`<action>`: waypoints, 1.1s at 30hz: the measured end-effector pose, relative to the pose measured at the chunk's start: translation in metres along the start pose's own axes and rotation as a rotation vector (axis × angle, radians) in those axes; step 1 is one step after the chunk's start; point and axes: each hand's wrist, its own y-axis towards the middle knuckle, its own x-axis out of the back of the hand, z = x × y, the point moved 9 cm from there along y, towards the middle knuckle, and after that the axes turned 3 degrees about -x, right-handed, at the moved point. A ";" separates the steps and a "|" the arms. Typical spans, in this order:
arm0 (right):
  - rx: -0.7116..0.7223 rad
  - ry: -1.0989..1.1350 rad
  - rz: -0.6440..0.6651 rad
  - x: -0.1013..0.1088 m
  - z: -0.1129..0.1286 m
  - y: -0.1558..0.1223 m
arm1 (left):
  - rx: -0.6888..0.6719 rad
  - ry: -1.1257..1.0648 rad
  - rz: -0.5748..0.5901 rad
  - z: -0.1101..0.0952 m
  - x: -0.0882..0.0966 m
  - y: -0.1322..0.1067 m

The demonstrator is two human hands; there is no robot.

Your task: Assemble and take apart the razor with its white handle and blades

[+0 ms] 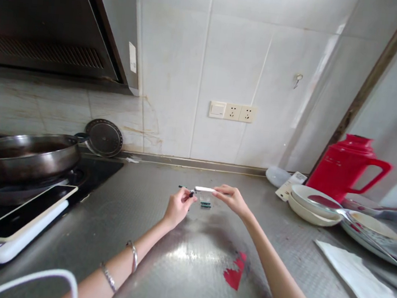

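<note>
My right hand (230, 198) pinches the right end of a slim white handle (204, 189), held level above the metal counter. At the handle's other end, my left hand (178, 207) is closed on a small black piece (191, 193). A short dark bar (182, 186) shows just past the left fingers; whether it joins the black piece I cannot tell. Between the hands, on the counter, lies a small clear and dark teal item (206, 202), too small to name. Two silver bangles (132, 256) circle my left forearm.
On the left, a steel pan (26, 151) sits on the black stove, beside a phone (28, 211) resting on a white power bank (15, 243) with a cable. To the right stand a red thermos (343, 168), stacked bowls (314, 215) and a paper sheet (359, 277).
</note>
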 end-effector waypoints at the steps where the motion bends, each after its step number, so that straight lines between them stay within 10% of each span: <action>1: -0.016 -0.008 -0.017 0.002 -0.004 0.000 | 0.003 -0.006 0.003 0.000 0.000 0.000; 33: 0.013 -0.147 -0.027 0.004 0.013 -0.001 | -0.030 0.058 0.034 -0.002 -0.005 -0.003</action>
